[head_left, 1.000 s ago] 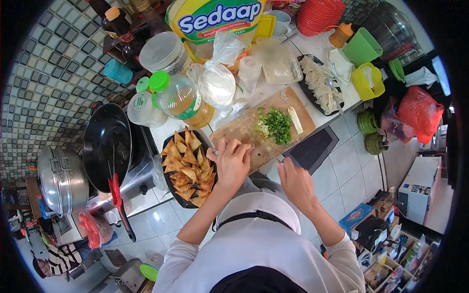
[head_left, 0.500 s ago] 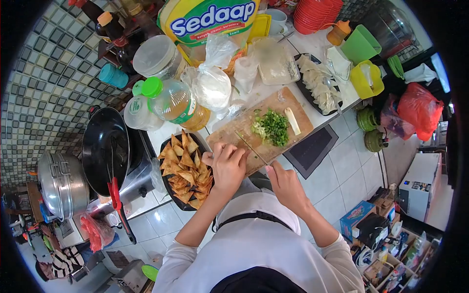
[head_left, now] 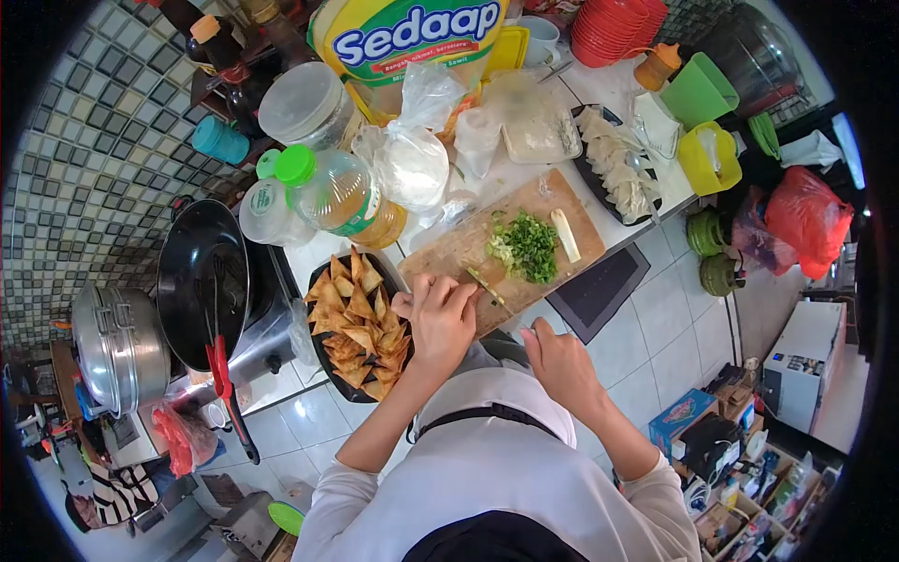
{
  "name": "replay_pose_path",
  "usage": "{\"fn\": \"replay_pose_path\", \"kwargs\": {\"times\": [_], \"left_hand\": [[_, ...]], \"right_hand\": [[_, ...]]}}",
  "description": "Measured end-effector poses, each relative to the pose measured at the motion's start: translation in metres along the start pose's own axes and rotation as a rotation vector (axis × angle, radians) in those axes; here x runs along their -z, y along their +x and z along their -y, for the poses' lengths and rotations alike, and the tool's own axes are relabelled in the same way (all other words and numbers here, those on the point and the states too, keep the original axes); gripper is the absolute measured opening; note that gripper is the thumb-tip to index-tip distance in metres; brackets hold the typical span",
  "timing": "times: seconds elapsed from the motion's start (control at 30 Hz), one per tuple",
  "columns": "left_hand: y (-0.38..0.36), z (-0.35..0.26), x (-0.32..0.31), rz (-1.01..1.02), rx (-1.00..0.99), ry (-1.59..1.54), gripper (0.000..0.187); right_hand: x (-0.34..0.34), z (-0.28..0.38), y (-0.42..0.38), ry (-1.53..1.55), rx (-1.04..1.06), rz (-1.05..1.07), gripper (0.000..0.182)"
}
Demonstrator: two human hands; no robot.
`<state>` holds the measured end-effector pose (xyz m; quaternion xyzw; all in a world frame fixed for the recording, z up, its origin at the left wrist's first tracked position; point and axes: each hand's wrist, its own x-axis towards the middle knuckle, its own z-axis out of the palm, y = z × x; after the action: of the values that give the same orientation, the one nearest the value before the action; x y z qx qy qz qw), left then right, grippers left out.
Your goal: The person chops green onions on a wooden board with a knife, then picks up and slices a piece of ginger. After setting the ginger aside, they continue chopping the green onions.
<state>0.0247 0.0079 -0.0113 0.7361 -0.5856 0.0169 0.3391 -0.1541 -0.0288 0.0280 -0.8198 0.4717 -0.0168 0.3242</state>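
At seven o'clock on the chopping board (head_left: 464, 248), left hand (head_left: 440, 323) is bunching fingers, hold unclear; at five, right hand (head_left: 560, 361) is gripping what seems a knife, blade no longer distinct, likely between strokes. Chopped greens (head_left: 532, 248) are lying toward three.

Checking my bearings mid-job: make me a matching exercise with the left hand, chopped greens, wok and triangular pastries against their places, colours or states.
Things
1. left hand
2. chopped greens
3. wok
4. triangular pastries

Places, colours or states
A. black, with a red-handled utensil in it
B. golden brown, piled up
C. fingers curled, at the left end of the cutting board
D. heaped beside a pale stalk

Pairs: 1-C; 2-D; 3-A; 4-B
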Motion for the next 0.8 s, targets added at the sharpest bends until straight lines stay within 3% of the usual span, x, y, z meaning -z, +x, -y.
{"fn": "replay_pose_path", "kwargs": {"times": [0.3, 0.47, 0.8], "left_hand": [[0.002, -0.005, 0.007, 0.02, -0.006, -0.017, 0.008], [-0.003, 0.003, 0.005, 0.041, -0.023, 0.019, 0.008], [-0.001, 0.001, 0.006, 0.027, -0.028, 0.017, 0.009]], "right_hand": [[0.006, 0.003, 0.017, 0.026, 0.01, -0.087, 0.033], [0.004, 0.007, 0.01, 0.291, -0.019, 0.003, 0.033], [-0.005, 0.02, 0.011, 0.146, -0.027, -0.032, 0.032]]}}
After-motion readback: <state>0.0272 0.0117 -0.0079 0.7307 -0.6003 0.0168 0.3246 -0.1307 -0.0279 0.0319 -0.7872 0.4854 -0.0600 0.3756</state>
